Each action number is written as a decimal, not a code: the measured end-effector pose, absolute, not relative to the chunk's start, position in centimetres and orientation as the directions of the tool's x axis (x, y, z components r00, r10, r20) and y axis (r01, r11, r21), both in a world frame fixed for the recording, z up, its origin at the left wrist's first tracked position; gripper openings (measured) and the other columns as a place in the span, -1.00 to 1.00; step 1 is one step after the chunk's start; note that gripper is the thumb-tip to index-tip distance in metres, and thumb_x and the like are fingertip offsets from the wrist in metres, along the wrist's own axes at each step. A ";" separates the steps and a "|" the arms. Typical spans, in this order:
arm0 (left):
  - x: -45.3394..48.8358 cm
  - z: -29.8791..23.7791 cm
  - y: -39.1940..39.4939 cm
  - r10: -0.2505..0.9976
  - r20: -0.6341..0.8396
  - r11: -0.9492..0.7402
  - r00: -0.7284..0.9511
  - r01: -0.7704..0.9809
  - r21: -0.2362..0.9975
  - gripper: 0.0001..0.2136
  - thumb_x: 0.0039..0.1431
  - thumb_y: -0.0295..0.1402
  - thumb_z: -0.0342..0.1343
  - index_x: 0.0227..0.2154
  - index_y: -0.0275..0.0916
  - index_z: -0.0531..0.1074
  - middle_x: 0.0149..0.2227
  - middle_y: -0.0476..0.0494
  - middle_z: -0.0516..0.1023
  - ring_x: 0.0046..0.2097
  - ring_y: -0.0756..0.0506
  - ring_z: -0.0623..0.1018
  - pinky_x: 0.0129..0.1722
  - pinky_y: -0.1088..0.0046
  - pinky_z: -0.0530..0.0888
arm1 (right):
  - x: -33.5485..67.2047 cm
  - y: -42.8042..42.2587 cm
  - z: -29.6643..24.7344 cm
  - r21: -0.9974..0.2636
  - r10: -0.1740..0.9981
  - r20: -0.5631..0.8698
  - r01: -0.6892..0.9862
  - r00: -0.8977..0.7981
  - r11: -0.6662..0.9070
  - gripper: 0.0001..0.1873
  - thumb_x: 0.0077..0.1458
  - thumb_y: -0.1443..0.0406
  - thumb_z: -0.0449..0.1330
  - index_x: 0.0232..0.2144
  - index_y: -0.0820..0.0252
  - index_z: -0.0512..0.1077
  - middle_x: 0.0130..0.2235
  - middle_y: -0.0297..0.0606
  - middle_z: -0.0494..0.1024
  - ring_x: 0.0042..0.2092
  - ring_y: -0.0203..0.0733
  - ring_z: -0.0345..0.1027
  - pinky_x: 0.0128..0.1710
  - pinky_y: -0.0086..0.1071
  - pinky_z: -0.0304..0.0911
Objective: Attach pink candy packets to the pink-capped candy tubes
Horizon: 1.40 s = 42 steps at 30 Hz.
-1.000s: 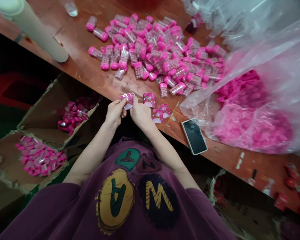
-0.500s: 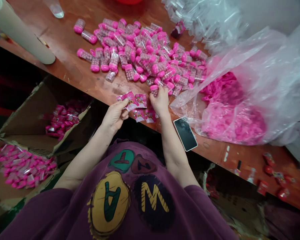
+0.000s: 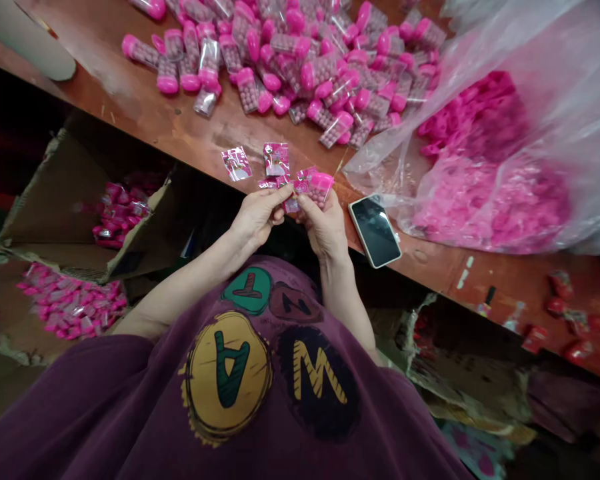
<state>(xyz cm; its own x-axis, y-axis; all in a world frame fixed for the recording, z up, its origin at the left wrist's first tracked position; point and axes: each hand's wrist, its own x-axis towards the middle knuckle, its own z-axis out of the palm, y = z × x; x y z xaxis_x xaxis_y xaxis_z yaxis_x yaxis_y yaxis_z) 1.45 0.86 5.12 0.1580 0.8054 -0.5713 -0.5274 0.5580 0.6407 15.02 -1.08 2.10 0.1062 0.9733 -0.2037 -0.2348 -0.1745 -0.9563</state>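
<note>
My left hand (image 3: 257, 215) and my right hand (image 3: 323, 223) meet just in front of the table edge. The right hand grips a small clear bottle with a pink cap (image 3: 319, 188), full of pink beads. The left hand pinches a small pink printed packet (image 3: 286, 198) against that bottle. Two more pink packets (image 3: 237, 164) lie on the brown table (image 3: 145, 113) just beyond the hands. A big heap of the same pink-capped bottles (image 3: 300, 60) covers the table farther back.
A dark phone (image 3: 375, 231) lies at the table edge right of my hands. A large clear plastic bag of pink caps (image 3: 485, 167) fills the right side. Open cardboard boxes (image 3: 45, 220) with pink packed items stand on the floor at the left. A cardboard tube (image 3: 25, 40) lies far left.
My right hand reached to the heap, took a pink-capped bottle and brought it back to my left hand. One packet now lies on the table to the left. The camera tilted down.
</note>
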 end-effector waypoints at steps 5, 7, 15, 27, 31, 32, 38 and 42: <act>1.9 5.0 0.1 0.771 -0.591 0.625 0.238 -0.464 0.628 -0.74 0.30 -0.39 0.34 -0.49 -0.32 0.47 -0.57 0.04 0.42 -0.62 0.15 0.32 -0.63 0.58 0.11 | 16.6 -1.6 1.2 -0.954 0.975 -0.166 -0.273 0.151 -0.120 -0.49 0.04 0.01 0.52 -0.21 0.04 0.32 -0.32 -0.51 0.47 -0.46 -0.47 0.30 -0.49 -0.54 0.33; 2.0 5.0 0.1 0.766 -0.612 0.622 0.195 -0.464 0.630 -0.74 0.31 -0.39 0.33 -0.49 -0.30 0.45 -0.59 0.07 0.39 -0.63 0.15 0.31 -0.63 0.58 0.13 | 17.2 -2.0 1.5 -0.946 0.972 -0.174 -0.302 0.159 -0.120 -0.52 0.12 -0.04 0.46 -0.23 0.05 0.32 -0.33 -0.50 0.47 -0.47 -0.47 0.30 -0.50 -0.54 0.32; 2.3 4.6 0.5 0.751 -0.658 0.587 0.059 -0.517 0.623 -0.66 0.30 -0.30 0.37 -0.50 -0.24 0.36 -0.61 0.13 0.37 -0.64 0.16 0.30 -0.62 0.59 0.17 | 16.6 -6.4 2.7 -0.937 0.972 -0.232 -0.279 0.040 -0.212 -0.58 0.31 -0.10 0.27 -0.25 0.11 0.36 -0.39 -0.47 0.53 -0.57 -0.49 0.26 -0.59 -0.53 0.18; 2.4 4.4 -0.3 0.751 -0.623 0.653 0.216 -0.376 0.657 -0.61 0.33 -0.10 0.33 -0.48 -0.25 0.41 -0.66 0.11 0.34 -0.66 0.15 0.26 -0.64 0.58 0.14 | 14.6 -7.0 0.3 -0.933 0.969 -0.248 -0.272 0.009 -0.237 -0.37 0.27 -0.15 0.29 0.16 -0.02 0.20 -0.45 -0.53 0.43 -0.56 -0.40 0.19 -0.65 -0.51 0.07; 2.1 4.3 -0.4 0.728 -0.603 0.684 0.325 -0.300 0.665 -0.62 0.32 -0.16 0.35 -0.50 -0.29 0.44 -0.67 0.06 0.38 -0.68 0.15 0.28 -0.64 0.59 0.14 | 14.8 -7.2 -1.0 -0.957 0.975 -0.224 -0.189 0.004 -0.219 -0.31 0.31 -0.15 0.24 0.29 -0.09 0.13 -0.35 -0.43 0.44 -0.47 -0.33 0.29 -0.58 -0.46 0.22; 2.1 4.3 -0.4 0.718 -0.602 0.693 0.349 -0.286 0.662 -0.62 0.33 -0.18 0.35 -0.52 -0.30 0.44 -0.69 0.06 0.36 -0.69 0.14 0.27 -0.64 0.59 0.15 | 14.9 -7.2 -1.4 -0.972 0.980 -0.195 -0.138 0.026 -0.190 -0.30 0.31 -0.15 0.23 0.32 -0.11 0.12 -0.28 -0.38 0.47 -0.43 -0.32 0.33 -0.52 -0.43 0.32; 2.3 4.2 -0.7 0.670 -0.588 0.731 0.453 -0.264 0.630 -0.64 0.33 -0.21 0.35 -0.49 -0.31 0.42 -0.69 0.10 0.33 -0.72 0.18 0.19 -0.65 0.62 0.17 | 15.6 -7.4 -1.4 -0.994 0.994 -0.108 0.012 0.021 -0.109 -0.22 0.33 -0.17 0.19 0.43 -0.19 0.04 -0.07 -0.25 0.51 -0.41 -0.33 0.32 -0.41 -0.35 0.44; 1.9 4.4 -0.8 0.648 -0.582 0.740 0.491 -0.228 0.633 -0.68 0.28 -0.25 0.40 -0.44 -0.34 0.46 -0.65 0.06 0.42 -0.70 0.19 0.23 -0.67 0.64 0.10 | 16.1 -7.5 -0.3 -0.946 0.950 -0.259 -0.153 -0.177 -0.287 -0.20 0.38 -0.20 0.08 0.48 -0.17 -0.08 -0.40 -0.46 0.40 -0.59 -0.36 0.01 -0.63 -0.44 0.14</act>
<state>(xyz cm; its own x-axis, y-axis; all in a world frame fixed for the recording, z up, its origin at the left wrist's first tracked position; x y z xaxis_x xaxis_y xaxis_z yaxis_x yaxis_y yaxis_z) 1.92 -0.78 4.39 0.4913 0.6482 -0.5818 -0.2277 0.7403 0.6326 16.12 -7.50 -0.26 -0.1770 0.9495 -0.2590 -0.1531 -0.2865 -0.9458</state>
